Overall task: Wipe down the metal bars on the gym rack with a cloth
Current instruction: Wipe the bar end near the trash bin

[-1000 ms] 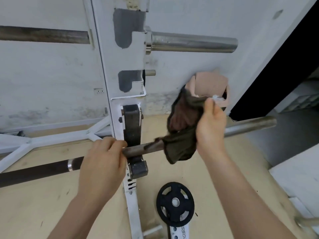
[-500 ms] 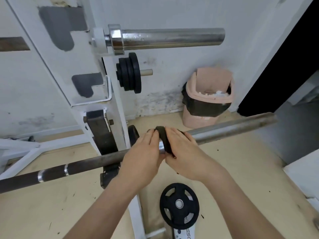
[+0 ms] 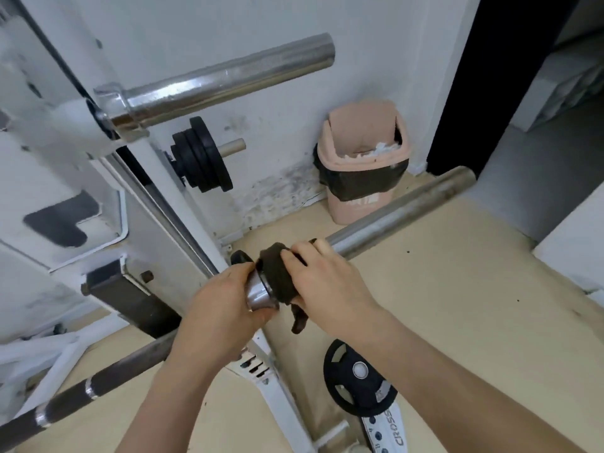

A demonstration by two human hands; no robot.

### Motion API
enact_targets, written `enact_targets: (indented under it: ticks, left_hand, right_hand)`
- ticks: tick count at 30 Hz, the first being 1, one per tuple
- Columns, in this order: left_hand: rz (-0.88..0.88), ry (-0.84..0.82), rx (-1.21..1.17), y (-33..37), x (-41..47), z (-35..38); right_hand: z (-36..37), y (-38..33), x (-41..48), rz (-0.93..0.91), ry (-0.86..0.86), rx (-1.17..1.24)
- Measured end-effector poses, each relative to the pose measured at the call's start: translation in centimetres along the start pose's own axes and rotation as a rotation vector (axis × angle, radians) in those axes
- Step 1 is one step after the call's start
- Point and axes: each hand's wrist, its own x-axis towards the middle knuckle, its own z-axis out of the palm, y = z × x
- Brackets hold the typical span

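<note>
Closing together at frame centre, the left hand (image 3: 225, 308) has slid along the lower barbell (image 3: 395, 212) to grip its collar (image 3: 260, 294). The right hand (image 3: 327, 286) clamps the dark cloth (image 3: 277, 273), loose a second ago, round the sleeve beside it, so wiping can probably begin.

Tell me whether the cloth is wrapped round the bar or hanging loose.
Wrapped: the dark cloth encircles the barbell sleeve beside its collar, held by the right hand; only a short tail dangles below.

Lower bar (image 3: 392, 217), cloth (image 3: 274, 273) wrapped on it, runs beneath upper bar (image 3: 228, 76); bin (image 3: 362, 204) stands behind by wall (image 3: 261, 27), plate (image 3: 356, 387) on floor (image 3: 457, 289).
</note>
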Motion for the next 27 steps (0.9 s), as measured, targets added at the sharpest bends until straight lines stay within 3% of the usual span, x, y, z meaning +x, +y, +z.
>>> enact_targets:
  ticks: [3, 7, 11, 15, 21, 24, 27]
  left_hand:
    - [-0.052, -0.081, 0.025, 0.5, 0.7, -0.6]
    - [-0.097, -0.11, 0.117, 1.1, 1.2, -0.5]
    - [-0.106, -0.07, 0.095, 1.3, 0.5, -0.3]
    - [-0.107, -0.152, 0.05, 0.5, 1.3, -0.6]
    - [-0.138, -0.219, -0.061, -0.4, 2.4, -0.9]
    - [-0.134, -0.164, -0.044, -0.6, 1.9, -0.3]
    - [-0.115, -0.139, -0.023, -0.8, 1.5, 0.0]
  right_hand:
    - [-0.2, -1.0, -0.3, -0.033, 0.088, 0.07]
    - [2.1, -3.2, -0.6, -0.096, 0.041, 0.17]
    - [2.5, 0.1, -0.5, -0.127, 0.063, 0.006]
    - [0.1, 4.3, 0.6, 0.024, -0.042, -0.089]
    - [2.3, -2.8, 0.5, -0.111, 0.017, 0.031]
    - [1.2, 1.1, 0.1, -0.145, 0.045, 0.002]
    - [-0.2, 6.1, 0.0, 0.025, -0.014, -0.125]
